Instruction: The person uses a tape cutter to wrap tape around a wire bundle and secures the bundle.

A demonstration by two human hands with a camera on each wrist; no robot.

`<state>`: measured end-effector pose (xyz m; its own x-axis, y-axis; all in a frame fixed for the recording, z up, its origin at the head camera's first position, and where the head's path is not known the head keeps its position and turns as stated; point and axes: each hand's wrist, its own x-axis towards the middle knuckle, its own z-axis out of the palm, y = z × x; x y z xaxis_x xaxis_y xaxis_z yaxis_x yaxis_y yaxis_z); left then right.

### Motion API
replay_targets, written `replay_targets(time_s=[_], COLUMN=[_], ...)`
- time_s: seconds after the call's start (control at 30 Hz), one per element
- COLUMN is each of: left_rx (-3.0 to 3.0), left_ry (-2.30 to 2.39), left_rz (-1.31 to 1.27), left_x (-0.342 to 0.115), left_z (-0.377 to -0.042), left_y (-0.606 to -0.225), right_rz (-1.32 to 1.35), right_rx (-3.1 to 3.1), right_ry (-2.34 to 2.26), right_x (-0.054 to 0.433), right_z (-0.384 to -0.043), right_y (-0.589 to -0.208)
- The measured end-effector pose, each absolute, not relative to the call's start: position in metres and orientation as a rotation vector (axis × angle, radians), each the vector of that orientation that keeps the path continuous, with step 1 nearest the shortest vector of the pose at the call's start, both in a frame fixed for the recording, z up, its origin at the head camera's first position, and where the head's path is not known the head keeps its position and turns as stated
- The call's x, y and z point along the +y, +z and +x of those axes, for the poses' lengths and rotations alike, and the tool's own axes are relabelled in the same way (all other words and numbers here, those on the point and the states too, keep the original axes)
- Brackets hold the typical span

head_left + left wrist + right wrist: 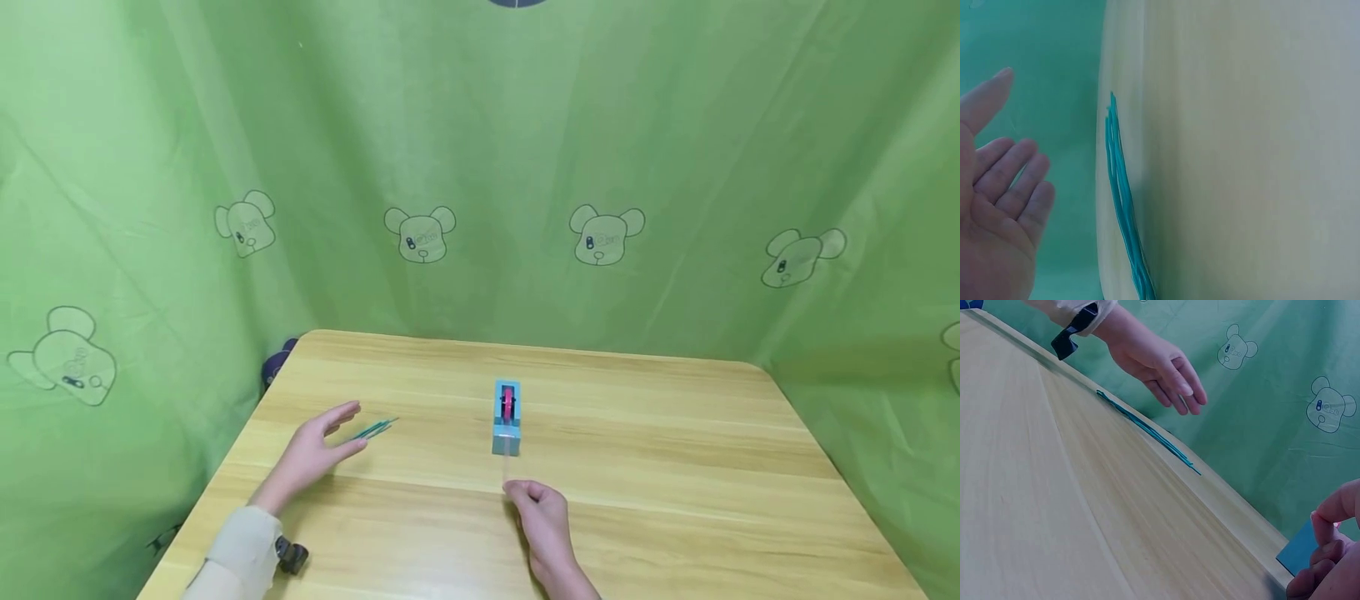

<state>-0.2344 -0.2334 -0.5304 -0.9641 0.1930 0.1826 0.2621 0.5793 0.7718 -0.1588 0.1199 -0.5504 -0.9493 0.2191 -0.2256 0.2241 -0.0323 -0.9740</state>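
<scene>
A light-blue tape dispenser [498, 442] with a pink roll core [507, 403] stands near the middle of the table. From its front a clear strip of tape [506, 468] stretches toward the person. Thumb and forefinger of the right hand [545, 521] pinch the strip's free end. To the left, the left hand [311, 454] hovers with fingers apart and nothing in it, beside a thin bundle of teal strands [1124, 206]. In the right wrist view these strands [1147, 429] lie on the wood below the left hand, and the right hand partly hides the dispenser.
The wooden table [675, 467] has rounded far corners. Green curtains [510, 150] with printed bear heads hang close around its back and sides. A black device [291, 556] is strapped at the left wrist.
</scene>
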Motion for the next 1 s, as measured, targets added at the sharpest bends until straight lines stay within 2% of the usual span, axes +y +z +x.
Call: replay_targets(time_s=[0.3, 1.0], left_rx=[-2.784, -2.838], left_ry=[-1.278, -1.238], left_rz=[-0.327, -0.246], left_x=[-0.251, -0.267], left_z=[-0.223, -0.229], left_y=[-0.531, -0.551], right_rz=[0.472, 0.482], right_rx=[2.162, 2.19], right_ry=[-2.195, -2.19], right_x=[0.116, 0.124], right_z=[-0.157, -0.157], right_y=[-0.551, -0.55])
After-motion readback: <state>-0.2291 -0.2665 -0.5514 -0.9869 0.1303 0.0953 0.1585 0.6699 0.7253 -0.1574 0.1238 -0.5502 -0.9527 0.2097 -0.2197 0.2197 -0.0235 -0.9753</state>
